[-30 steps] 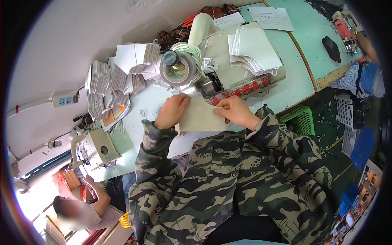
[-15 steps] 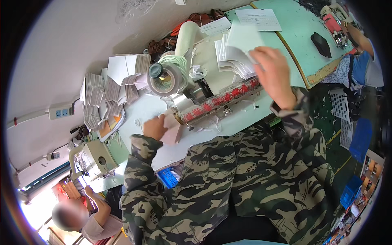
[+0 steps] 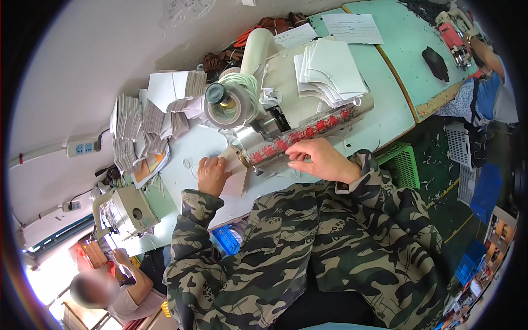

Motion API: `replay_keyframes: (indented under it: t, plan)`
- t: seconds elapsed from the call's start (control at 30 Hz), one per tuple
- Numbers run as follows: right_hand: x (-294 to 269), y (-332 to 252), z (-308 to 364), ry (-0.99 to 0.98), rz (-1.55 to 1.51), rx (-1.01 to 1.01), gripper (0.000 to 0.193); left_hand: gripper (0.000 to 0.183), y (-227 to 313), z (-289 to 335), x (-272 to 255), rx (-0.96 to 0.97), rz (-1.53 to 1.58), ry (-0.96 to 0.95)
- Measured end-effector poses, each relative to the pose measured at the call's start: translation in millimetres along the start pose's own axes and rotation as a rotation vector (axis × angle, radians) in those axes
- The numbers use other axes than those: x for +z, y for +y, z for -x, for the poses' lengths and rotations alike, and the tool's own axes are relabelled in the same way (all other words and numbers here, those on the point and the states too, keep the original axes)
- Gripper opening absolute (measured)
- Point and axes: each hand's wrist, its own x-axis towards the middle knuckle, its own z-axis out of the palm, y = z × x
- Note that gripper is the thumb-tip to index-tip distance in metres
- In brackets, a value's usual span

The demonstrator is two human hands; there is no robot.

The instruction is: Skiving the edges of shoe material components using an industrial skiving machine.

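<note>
My left hand (image 3: pixel 212 175) rests on a pale pinkish flat piece (image 3: pixel 236 182), its fingers spread and the tips close to the round brass-coloured end of a sewing-type machine. The machine's long arm (image 3: pixel 300 135) is worn, with red patches along it. My right hand (image 3: pixel 322 158) hovers at the front edge of that arm, fingers loosely curled, thumb and fingertips apart, nothing visible in them. On the machine's bed lies a fanned stack of white cut sheets (image 3: pixel 336 67). A handwheel-like round part with a dark knob (image 3: pixel 216 94) stands above my left hand.
Bundles of pale cut pieces (image 3: pixel 126 118) are piled on the left. A green crate (image 3: pixel 404 165) stands below the table at right, a blue basket (image 3: pixel 226 239) below it at left. Co-workers sit at another machine (image 3: pixel 127 213) at lower left and at far upper right.
My right hand has let go of the white sheet at the stack and come down and left to the machine's front edge. My left hand's fingers have spread over the pale piece.
</note>
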Motion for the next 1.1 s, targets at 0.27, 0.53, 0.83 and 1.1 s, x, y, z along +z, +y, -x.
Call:
replay_keyframes:
  t: [0.27,0.53,0.83,1.1]
  plan:
    - [6.6,-17.6,-11.6,-0.063,-0.101,0.023,0.024,0.025,-20.2,-3.7,-44.5,-0.341,0.692,-0.444]
    - [31.5,0.1,-29.2,-0.071,-0.549,0.261,0.023,0.018,36.7,-73.3,-101.2,-0.166,1.206,-0.725]
    - [-5.9,-5.5,-38.1,0.107,-0.02,0.07,0.02,0.031,15.1,-107.4,-76.4,-0.093,0.787,-0.656]
    - [-40.5,-22.0,-81.3,-0.068,0.664,-0.047,0.041,0.028,49.2,-126.0,-81.5,0.273,0.548,-0.038]
